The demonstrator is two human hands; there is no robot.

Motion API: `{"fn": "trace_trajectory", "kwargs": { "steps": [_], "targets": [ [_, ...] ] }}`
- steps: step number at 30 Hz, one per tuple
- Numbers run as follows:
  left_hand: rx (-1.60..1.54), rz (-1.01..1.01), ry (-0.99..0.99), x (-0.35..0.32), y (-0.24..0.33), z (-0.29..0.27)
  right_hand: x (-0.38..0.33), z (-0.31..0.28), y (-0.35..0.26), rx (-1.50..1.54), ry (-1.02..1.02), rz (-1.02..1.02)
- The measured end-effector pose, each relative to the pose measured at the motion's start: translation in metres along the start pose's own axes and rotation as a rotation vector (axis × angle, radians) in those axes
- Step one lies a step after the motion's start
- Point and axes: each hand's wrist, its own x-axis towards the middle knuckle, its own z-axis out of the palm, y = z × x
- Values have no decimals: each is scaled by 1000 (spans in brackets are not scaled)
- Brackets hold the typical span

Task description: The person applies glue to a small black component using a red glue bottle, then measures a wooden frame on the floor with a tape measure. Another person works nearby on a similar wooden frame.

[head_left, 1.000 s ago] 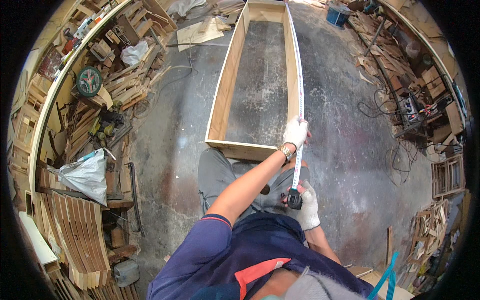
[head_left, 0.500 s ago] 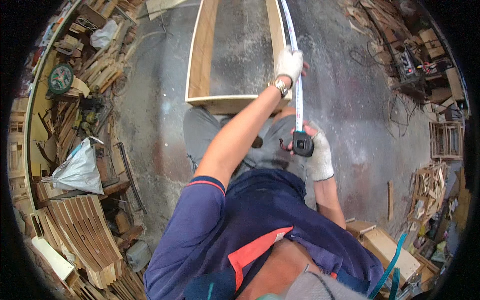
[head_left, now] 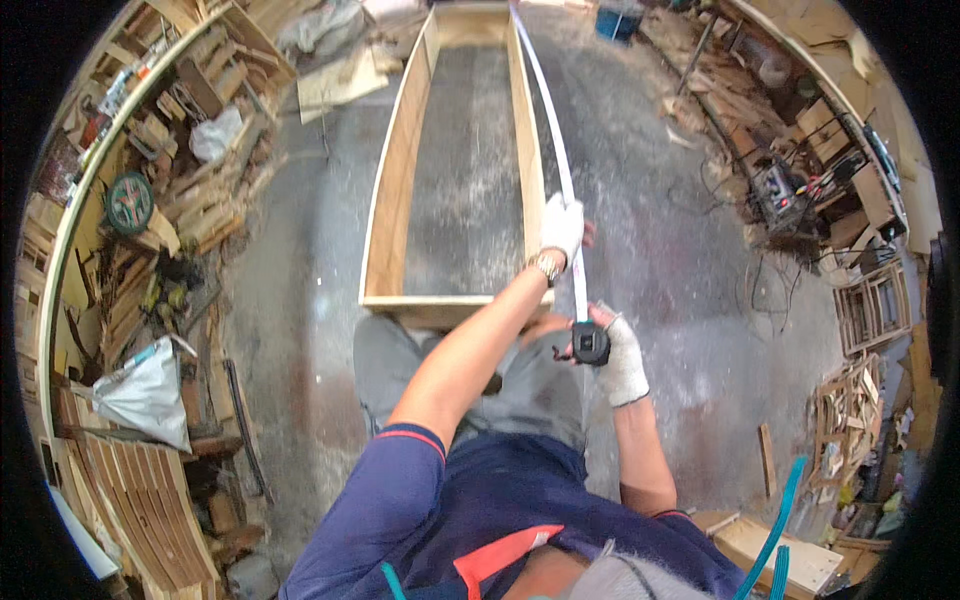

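Note:
A long, open rectangular wooden frame [head_left: 388, 235] rests on the floor, its near end against my knees. Along its right side runs the white blade [head_left: 556, 130] of a tape measure, pulled out to the frame's far right corner. My left hand [head_left: 563, 224], in a white glove with bare fingertips, is closed around the blade beside the right board. The black tape measure case [head_left: 590, 343] is held in my right hand [head_left: 622, 362], gloved too, just right of the near end. The blade's far tip is too small to make out.
Wood offcuts [head_left: 205, 225] and a white sack [head_left: 148, 390] line the left side. Curved slatted pieces [head_left: 140, 500] stand at lower left. On the right are loose cables [head_left: 780, 290], stacked small frames [head_left: 875, 310] and scrap wood. A blue bucket [head_left: 618, 22] stands far off.
The view has tilted forward, bringing the frame's far end into sight. My right hand with the case has come closer to the frame's near end and my left hand, which still grips the blade.

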Motion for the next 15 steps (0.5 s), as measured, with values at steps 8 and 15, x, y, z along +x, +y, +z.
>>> {"fn": "trace_trajectory", "kwargs": {
  "steps": [8, 15],
  "targets": [
    [101, 136, -61, -12, 27, 0, 3, 12, -11, -37, 37, -106],
    [78, 156, -95, -12, 29, 1, 9, 6, -11, -40, 16, -137]
  ]
}}
